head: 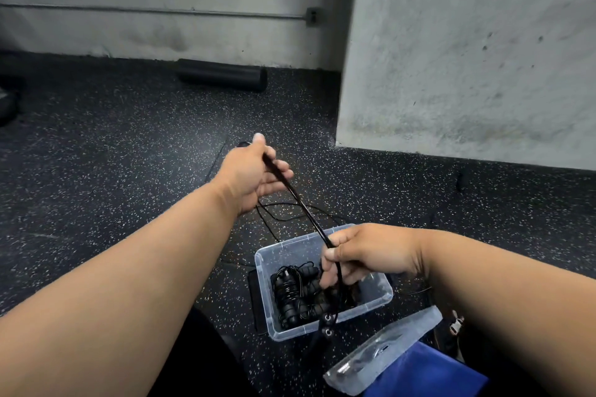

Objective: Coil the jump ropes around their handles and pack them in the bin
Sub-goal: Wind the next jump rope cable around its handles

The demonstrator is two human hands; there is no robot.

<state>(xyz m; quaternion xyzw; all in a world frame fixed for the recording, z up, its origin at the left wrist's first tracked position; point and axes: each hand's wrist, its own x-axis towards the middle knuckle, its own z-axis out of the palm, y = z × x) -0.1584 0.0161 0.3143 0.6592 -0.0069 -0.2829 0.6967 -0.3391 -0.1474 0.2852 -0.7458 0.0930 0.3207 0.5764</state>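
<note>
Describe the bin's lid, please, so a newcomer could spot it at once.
Find the clear plastic bin on the speckled floor. Just nearer the camera, to its right, the lid lies flat, partly over a blue item. Unlike the bin, it is a shallow panel holding nothing.

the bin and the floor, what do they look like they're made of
Bin: clear, glossy plastic, likely; the speckled floor and coiled ropes show through its walls. Floor: looks like matte black rubber gym flooring, flecked with pale specks, a seam line running through it.

Gym or fitness room. Evidence: black speckled rubber floor (96, 138); bare grey concrete walls (467, 42); black foam roller (222, 74) lying at the far wall; jump ropes (293, 293) in a clear bin (280, 251).
</note>
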